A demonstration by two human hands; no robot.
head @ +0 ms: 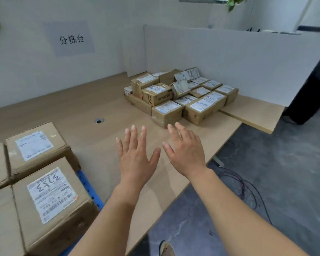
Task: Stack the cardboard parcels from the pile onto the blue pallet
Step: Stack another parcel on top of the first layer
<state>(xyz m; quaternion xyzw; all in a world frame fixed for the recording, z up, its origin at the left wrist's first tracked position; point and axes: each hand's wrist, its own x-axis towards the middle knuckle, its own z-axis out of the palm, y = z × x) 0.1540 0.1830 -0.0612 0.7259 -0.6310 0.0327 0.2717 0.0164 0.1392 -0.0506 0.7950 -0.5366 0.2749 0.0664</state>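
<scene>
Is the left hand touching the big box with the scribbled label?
Apart. The head view shows a wide strip of table between the left hand and the big box.

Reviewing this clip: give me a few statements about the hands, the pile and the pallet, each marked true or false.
1. The left hand and right hand are empty, fingers straight, short of the pile. True.
2. Some boxes already stand on the blue pallet. True.
3. The pile lies on that pallet too. False: it sits on the table, against the white partition.
4. The tops of the parcels in the pile are bare cardboard. False: white labels show on them.
</scene>
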